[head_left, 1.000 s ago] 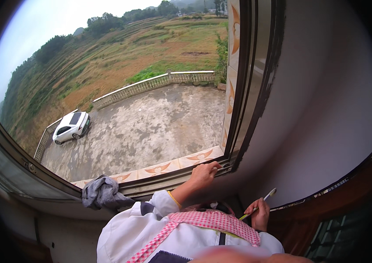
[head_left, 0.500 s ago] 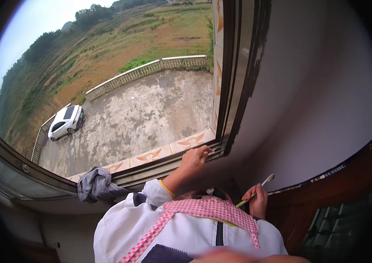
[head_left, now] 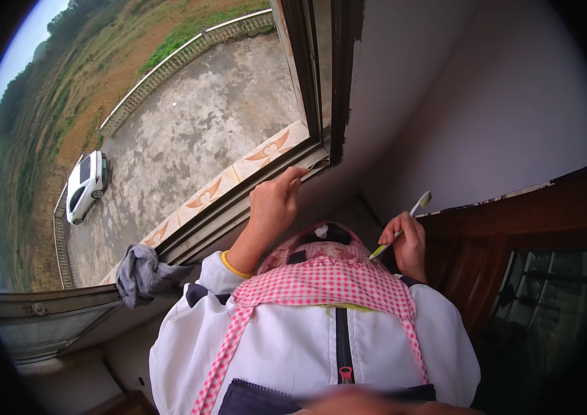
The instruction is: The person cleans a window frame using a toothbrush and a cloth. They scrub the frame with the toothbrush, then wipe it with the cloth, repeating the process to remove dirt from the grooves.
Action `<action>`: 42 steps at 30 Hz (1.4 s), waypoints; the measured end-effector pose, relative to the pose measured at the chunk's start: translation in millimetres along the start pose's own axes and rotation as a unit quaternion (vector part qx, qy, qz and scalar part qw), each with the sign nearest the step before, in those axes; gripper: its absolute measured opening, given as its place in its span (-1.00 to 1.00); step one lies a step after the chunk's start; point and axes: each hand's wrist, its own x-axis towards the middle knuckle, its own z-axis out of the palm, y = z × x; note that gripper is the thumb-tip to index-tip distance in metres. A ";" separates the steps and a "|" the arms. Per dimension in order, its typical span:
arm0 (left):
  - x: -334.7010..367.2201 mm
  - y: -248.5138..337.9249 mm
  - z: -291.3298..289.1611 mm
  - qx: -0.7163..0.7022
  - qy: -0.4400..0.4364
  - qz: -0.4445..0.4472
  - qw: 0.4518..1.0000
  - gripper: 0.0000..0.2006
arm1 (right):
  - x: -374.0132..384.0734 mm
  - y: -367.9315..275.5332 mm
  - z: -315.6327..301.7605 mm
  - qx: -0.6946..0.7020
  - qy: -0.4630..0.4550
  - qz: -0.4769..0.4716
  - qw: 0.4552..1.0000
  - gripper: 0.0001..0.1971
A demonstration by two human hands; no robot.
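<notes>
My left hand [head_left: 274, 202] is closed, its fingertips pinched at the corner end of the window track [head_left: 228, 211]. A thin, light-coloured sliver of something shows past the fingertips, too small to name. In front of my chest on the right, my right hand [head_left: 405, 243] is wrapped round a toothbrush [head_left: 385, 246] with a yellow-green and white handle. Its bristle head points up and away from me, apart from the wall and window. A grey cloth [head_left: 143, 275] hangs over the track to the left of my left forearm.
The open window frame [head_left: 321, 76] rises beyond my left hand, with a tiled outer sill [head_left: 203, 194] along it. Outside and below lie a concrete yard [head_left: 197, 117], a balustrade [head_left: 169, 70] and a white car [head_left: 86, 185]. A brown wooden door [head_left: 459, 256] stands to the right.
The view has turned, so the window corner sits higher and further left. My left hand stays pinched at the track's corner; my right hand still holds the toothbrush.
</notes>
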 end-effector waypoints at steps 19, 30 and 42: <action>9.8 -6.1 20.8 0.060 0.051 0.080 0.994 -0.70 | -5.0 0.4 -0.3 -0.006 0.011 -0.002 1.000 -0.61; -3.5 -15.4 43.8 0.202 0.100 0.178 0.958 -0.55 | -7.5 -0.8 4.8 -0.016 0.009 -0.001 1.000 -0.61; 1.6 -8.7 37.0 0.061 -0.014 0.022 0.998 -0.67 | -8.7 -1.9 4.1 -0.021 0.003 0.005 1.000 -0.61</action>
